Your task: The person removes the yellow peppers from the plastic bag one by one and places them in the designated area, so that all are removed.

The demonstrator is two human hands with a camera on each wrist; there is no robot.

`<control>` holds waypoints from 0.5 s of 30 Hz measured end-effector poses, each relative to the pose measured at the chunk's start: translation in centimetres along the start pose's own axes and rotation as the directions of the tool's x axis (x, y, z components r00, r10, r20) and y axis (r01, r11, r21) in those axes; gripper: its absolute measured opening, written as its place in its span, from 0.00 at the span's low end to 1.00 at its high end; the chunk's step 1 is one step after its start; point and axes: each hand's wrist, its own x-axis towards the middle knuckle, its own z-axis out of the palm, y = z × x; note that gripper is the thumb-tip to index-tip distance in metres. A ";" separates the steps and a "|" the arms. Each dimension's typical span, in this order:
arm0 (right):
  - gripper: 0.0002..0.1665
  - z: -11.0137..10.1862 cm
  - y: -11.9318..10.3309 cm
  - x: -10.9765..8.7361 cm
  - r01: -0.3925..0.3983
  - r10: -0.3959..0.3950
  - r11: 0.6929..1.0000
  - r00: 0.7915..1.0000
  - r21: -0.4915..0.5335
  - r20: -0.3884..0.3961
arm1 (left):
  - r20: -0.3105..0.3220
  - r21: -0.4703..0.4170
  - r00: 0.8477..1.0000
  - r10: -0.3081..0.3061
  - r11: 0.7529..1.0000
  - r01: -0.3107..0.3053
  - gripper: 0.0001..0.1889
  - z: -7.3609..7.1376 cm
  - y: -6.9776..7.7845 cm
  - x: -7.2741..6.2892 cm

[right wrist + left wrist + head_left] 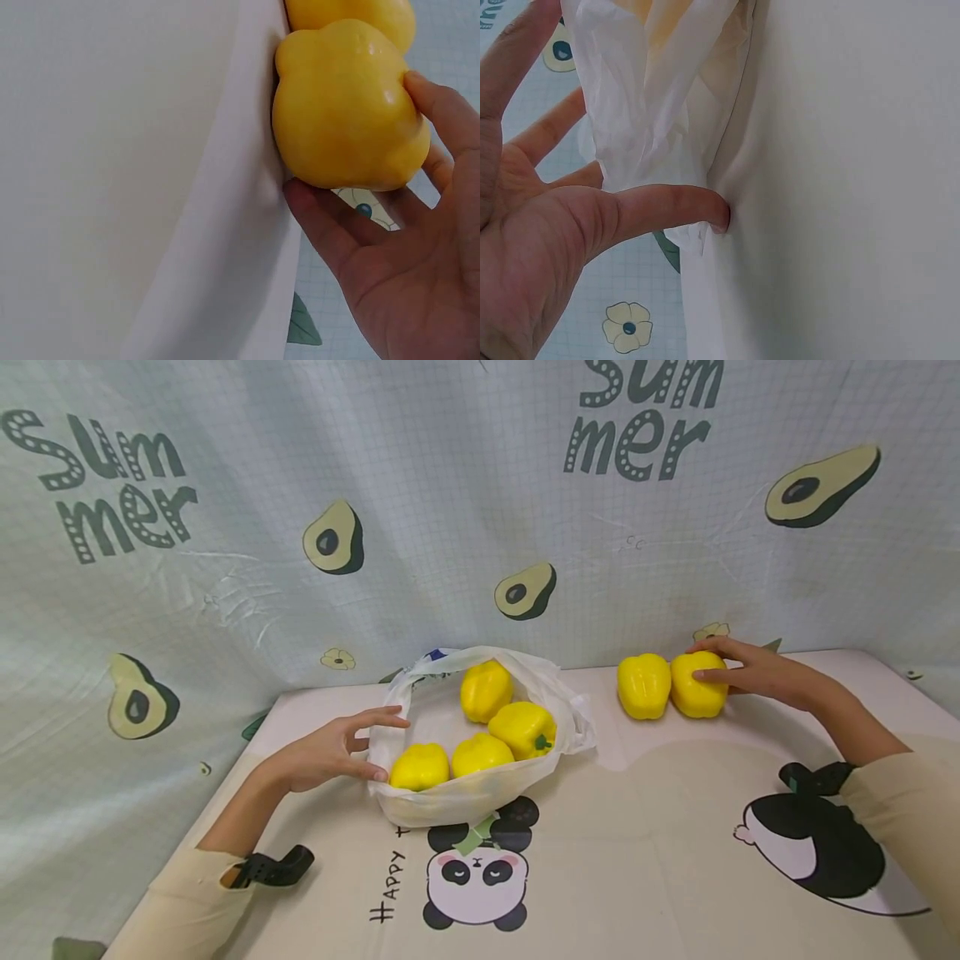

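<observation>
Noted four glossy yellow bell peppers [420,768] inside a thin, translucent white plastic bag [450,807] with mouth spread wide. Observed one at the back, two along the front wall, and one at right, turned with green stem [542,742] toward the front. Located two more yellow peppers [643,687] side by side, right of the bag.

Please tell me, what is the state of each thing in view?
White bag: open, partly filled
Four bagged peppers: apparently whole
Left loose pepper: apparently whole, untouched by hands, on the table
Right loose pepper: apparently whole, gripped
Left hand: fingers spread, at the bag's side
Right hand: grips the right loose pepper
</observation>
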 end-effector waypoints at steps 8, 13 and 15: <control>0.38 -0.1 -0.1 0.1 0.009 -0.009 1.000 1.000 -0.004 0.017 | 0.001 -0.013 1.000 -0.012 1.000 0.012 0.40 0.0 -0.2 0.1; 0.40 -0.1 -0.2 0.0 0.002 -0.002 1.000 1.000 -0.021 0.012 | 0.005 -0.036 1.000 -0.017 0.999 0.017 0.40 0.1 -0.3 0.1; 0.40 -0.3 -0.5 -0.1 0.013 -0.013 0.999 1.000 -0.034 -0.010 | 0.004 -0.034 1.000 -0.015 0.999 0.015 0.40 0.1 -0.3 0.1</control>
